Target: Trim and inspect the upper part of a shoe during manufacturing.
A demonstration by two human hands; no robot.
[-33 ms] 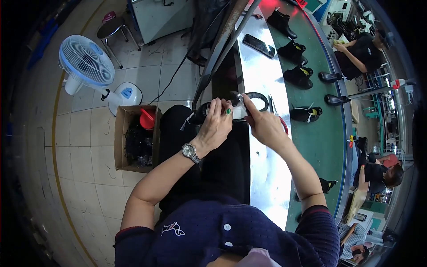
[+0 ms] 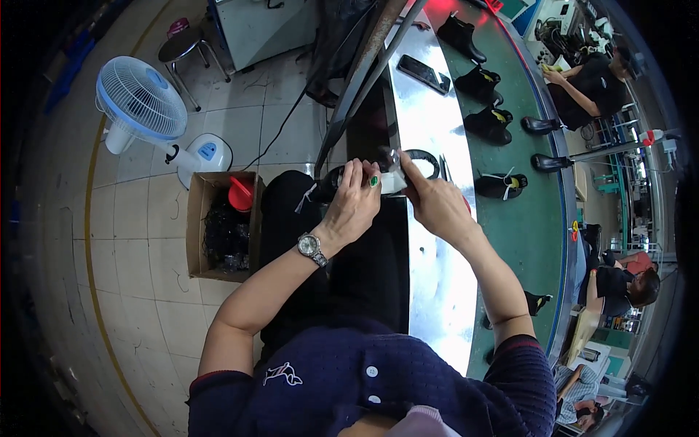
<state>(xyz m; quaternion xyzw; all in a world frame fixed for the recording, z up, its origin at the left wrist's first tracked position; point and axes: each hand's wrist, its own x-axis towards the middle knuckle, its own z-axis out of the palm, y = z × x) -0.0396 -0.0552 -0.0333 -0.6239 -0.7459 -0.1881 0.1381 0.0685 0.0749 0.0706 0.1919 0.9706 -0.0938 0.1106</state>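
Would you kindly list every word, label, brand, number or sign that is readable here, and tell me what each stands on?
None can be read clearly:
Wristwatch dial: marks too small to read.
Fan base panel: markings too small.
Navy shirt: an animal-shaped emblem, no readable words.
Co-worker's black shirt: small light mark, too small.
Black shoe in hand: no readable text.
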